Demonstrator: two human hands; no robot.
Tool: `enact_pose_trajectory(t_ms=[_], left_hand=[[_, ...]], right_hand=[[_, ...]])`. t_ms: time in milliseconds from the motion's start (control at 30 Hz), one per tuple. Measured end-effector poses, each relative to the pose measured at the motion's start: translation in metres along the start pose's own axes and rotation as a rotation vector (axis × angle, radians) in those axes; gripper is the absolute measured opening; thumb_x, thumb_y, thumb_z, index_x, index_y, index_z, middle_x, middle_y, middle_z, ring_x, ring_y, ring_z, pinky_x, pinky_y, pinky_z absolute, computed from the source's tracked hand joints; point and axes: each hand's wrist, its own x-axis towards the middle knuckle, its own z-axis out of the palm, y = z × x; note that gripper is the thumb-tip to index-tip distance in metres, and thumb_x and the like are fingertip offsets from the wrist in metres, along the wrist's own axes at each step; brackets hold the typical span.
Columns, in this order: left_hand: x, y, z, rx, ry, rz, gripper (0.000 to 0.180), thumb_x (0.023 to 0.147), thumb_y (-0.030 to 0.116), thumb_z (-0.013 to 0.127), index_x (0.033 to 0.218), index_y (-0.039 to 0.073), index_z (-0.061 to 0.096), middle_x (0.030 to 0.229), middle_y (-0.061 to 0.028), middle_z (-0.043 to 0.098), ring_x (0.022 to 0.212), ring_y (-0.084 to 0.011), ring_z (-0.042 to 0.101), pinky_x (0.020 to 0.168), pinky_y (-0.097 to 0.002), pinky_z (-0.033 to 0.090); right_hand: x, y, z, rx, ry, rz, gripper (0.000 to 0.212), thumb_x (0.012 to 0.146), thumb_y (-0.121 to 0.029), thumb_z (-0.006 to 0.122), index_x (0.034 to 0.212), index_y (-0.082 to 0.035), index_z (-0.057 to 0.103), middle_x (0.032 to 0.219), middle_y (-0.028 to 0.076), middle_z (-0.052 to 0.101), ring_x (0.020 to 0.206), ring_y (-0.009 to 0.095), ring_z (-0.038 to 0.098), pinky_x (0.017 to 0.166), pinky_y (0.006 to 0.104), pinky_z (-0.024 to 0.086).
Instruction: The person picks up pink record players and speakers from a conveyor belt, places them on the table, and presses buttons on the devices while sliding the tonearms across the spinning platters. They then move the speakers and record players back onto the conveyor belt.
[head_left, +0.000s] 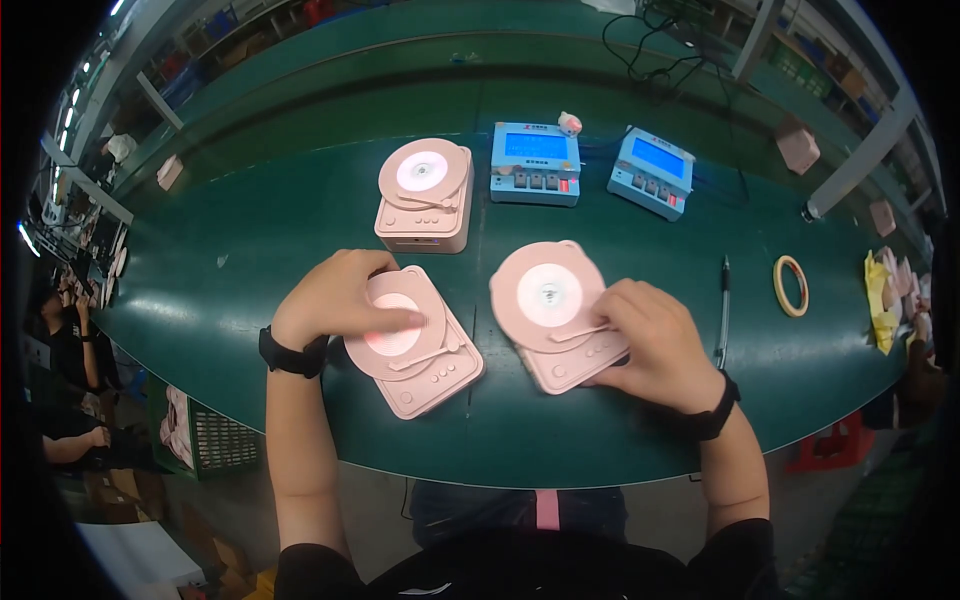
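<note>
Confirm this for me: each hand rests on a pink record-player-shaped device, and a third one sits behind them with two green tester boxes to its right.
One detail is wrong. The head view shows the two tester boxes are blue, not green. The left hand, right hand and third device are as stated.

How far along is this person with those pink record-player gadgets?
One pink unit stands apart at the back of the green table with its disc lit, so it may already be dealt with. Two are in hand: the left hand presses the disc of the left unit, and the right hand rests on the right unit. Neither has been set aside.
</note>
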Motion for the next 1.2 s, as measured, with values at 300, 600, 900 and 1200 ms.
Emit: enact_pose_trajectory(t_ms=[300, 600, 900, 1200], left_hand=[[0.004, 0.000, 0.005, -0.002, -0.059, 0.262, 0.067, 0.056, 0.036, 0.085, 0.105, -0.004, 0.065, 0.095, -0.0161, 0.068, 0.086, -0.0263, 0.067, 0.079, -0.0330, 0.052], [0.014, 0.016, 0.037, -0.082, 0.216, 0.539, 0.043, 0.078, 0.021, 0.073, 0.112, -0.003, 0.063, 0.106, -0.0159, 0.069, 0.094, -0.0285, 0.067, 0.086, -0.0329, 0.050], [0.015, 0.016, 0.036, -0.111, 0.172, 0.486, 0.026, 0.088, 0.010, 0.058, 0.111, -0.002, 0.065, 0.107, -0.0163, 0.068, 0.095, -0.0280, 0.066, 0.084, -0.0334, 0.050], [0.009, 0.023, 0.043, -0.080, 0.156, 0.492, 0.046, 0.080, 0.023, 0.070, 0.118, -0.002, 0.061, 0.106, -0.0159, 0.066, 0.097, -0.0304, 0.064, 0.087, -0.0347, 0.049]], right_hand=[[-0.004, 0.028, -0.010, -0.025, 0.076, 0.154, 0.054, 0.049, -0.011, 0.089, 0.092, -0.003, 0.057, 0.089, 0.010, 0.056, 0.078, 0.027, 0.057, 0.068, 0.0329, 0.047], [-0.005, 0.030, -0.003, 0.095, 0.084, 0.196, 0.054, 0.052, -0.004, 0.087, 0.095, -0.002, 0.055, 0.093, 0.010, 0.054, 0.083, 0.024, 0.055, 0.073, 0.0307, 0.047], [-0.009, 0.035, -0.002, 0.295, 0.106, 0.369, 0.049, 0.077, -0.014, 0.075, 0.118, -0.002, 0.051, 0.114, 0.011, 0.053, 0.108, 0.022, 0.052, 0.094, 0.0313, 0.043], [-0.006, 0.052, 0.014, 1.062, 0.056, 0.568, 0.081, 0.087, -0.023, 0.068, 0.150, -0.001, 0.021, 0.154, 0.017, 0.029, 0.144, 0.026, 0.028, 0.117, 0.0357, 0.020]])
